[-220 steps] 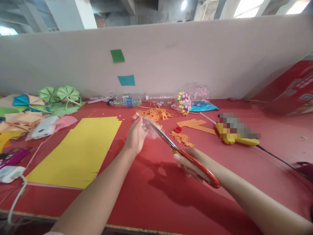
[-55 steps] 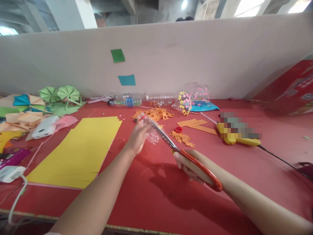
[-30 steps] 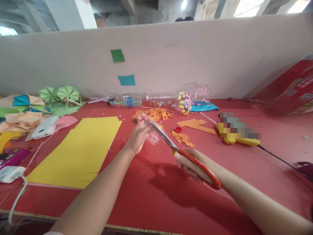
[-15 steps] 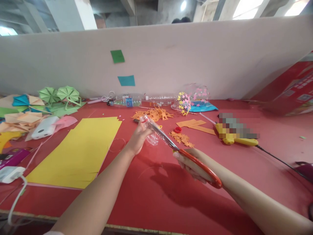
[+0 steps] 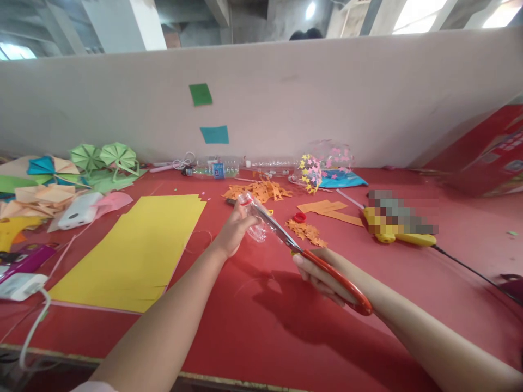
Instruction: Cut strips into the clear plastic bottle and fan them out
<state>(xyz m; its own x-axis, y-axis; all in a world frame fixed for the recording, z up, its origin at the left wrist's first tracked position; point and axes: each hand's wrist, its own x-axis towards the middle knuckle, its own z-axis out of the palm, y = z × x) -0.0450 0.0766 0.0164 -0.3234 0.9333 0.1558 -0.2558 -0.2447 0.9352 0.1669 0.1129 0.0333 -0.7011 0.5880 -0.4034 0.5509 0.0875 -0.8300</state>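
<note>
My left hand (image 5: 232, 231) is closed around a clear plastic bottle piece (image 5: 257, 231), its neck end tilted up and away from me. In my right hand (image 5: 321, 272) is a pair of scissors (image 5: 327, 276) with red handles, fingers wrapped through the grips. The blades lie along the clear plastic, pointing up and left toward the neck; whether they touch it all along, I cannot tell. Just beyond the bottle piece sit orange paper scraps (image 5: 259, 190). Small orange paper stars (image 5: 307, 233) and a red bottle cap (image 5: 299, 217) lie to its right.
Yellow paper sheets (image 5: 134, 250) lie at left, near a white power bank (image 5: 80, 210) and folded paper umbrellas (image 5: 118, 156). Clear bottles (image 5: 229, 169) rest along the partition. A star-covered bottle piece (image 5: 309, 173) stands at the back. A yellow tool (image 5: 414, 238) with a black cord lies right.
My view has shifted slightly, so the table's contents sit a little further right. Both hands keep their holds on the bottle piece and the scissors, with hardly any other movement.
</note>
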